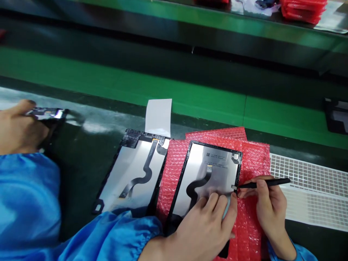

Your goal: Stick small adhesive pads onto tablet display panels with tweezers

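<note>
My left hand (203,223) lies over the lower right part of a tablet screen (176,195), its fingertips holding the screen down by the right edge. This screen shows its silvery back, black frame and a wavy black ribbon cable (199,183). Under it is red bubble wrap (251,163). In my right hand (270,206) are slim black tweezers (266,183), their tip at the frame's right edge, beside a small light tab (234,187). Left of this, a second screen (119,181) with a similar cable lies back up on the dark table.
A co-worker's hand (20,128) at far left holds a dark-framed part (50,113). White gridded sticker sheets (315,177) lie to the right. A pale card (158,116) stands behind the second screen. Red packs (303,10) sit on the upper shelf; a dark part (337,115) is at right.
</note>
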Demonstrator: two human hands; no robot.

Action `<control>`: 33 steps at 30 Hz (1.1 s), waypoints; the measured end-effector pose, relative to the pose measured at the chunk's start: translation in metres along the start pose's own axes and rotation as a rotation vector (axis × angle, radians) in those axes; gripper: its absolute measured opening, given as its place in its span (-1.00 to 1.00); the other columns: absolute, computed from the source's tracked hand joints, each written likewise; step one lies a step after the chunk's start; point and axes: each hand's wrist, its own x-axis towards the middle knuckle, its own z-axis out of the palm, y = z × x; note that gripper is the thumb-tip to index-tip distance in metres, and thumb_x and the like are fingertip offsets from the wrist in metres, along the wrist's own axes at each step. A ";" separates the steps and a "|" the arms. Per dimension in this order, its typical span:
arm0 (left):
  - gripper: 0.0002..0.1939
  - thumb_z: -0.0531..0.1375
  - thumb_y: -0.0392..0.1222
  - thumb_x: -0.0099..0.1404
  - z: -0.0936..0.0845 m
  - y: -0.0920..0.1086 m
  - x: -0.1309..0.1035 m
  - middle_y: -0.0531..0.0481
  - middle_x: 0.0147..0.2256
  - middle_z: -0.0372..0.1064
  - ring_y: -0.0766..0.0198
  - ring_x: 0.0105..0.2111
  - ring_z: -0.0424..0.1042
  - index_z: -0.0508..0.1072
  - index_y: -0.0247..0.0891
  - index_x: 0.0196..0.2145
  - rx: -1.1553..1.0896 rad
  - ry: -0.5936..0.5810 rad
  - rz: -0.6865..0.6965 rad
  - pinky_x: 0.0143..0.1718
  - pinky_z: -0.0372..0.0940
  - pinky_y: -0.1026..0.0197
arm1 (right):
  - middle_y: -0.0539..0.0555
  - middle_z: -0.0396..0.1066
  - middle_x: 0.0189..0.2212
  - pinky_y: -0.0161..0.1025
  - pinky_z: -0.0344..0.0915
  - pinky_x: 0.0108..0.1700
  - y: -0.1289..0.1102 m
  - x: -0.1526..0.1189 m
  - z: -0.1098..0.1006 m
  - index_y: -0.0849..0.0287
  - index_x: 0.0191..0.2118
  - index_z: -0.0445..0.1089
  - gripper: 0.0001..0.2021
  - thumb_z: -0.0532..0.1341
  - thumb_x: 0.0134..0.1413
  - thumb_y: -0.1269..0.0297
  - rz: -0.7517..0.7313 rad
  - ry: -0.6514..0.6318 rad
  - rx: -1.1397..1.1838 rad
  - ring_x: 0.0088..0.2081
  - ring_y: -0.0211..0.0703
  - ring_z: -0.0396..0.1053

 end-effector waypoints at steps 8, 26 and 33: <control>-0.09 0.49 0.27 0.23 -0.003 -0.001 0.001 -0.18 -0.10 0.58 -0.02 -0.15 0.58 0.41 -0.45 0.28 -0.029 -0.019 0.006 -0.27 0.57 0.07 | 0.04 0.67 -0.38 -0.28 0.58 -0.44 -0.002 0.001 0.001 0.04 -0.12 0.53 -0.84 0.27 0.53 0.13 -0.011 -0.008 -0.009 -0.48 -0.11 0.63; 0.08 0.51 0.22 0.24 -0.003 -0.006 0.007 -0.32 0.04 0.57 -0.06 -0.07 0.60 0.26 -0.60 0.41 -0.102 -0.190 -0.015 -0.15 0.60 0.03 | 0.05 0.65 -0.45 -0.18 0.58 -0.49 -0.002 0.003 0.003 0.04 -0.15 0.47 -0.77 0.29 0.48 0.01 0.052 0.090 0.082 -0.53 -0.03 0.61; -0.04 0.43 0.14 0.36 -0.017 -0.013 0.008 -0.44 0.19 0.48 -0.11 0.05 0.56 0.24 -0.63 0.42 -0.086 -0.192 0.022 0.04 0.54 -0.02 | 0.02 0.63 -0.45 -0.19 0.58 -0.48 -0.009 0.012 -0.029 0.08 -0.14 0.47 -0.76 0.32 0.46 0.02 -0.085 0.189 0.105 -0.55 -0.07 0.61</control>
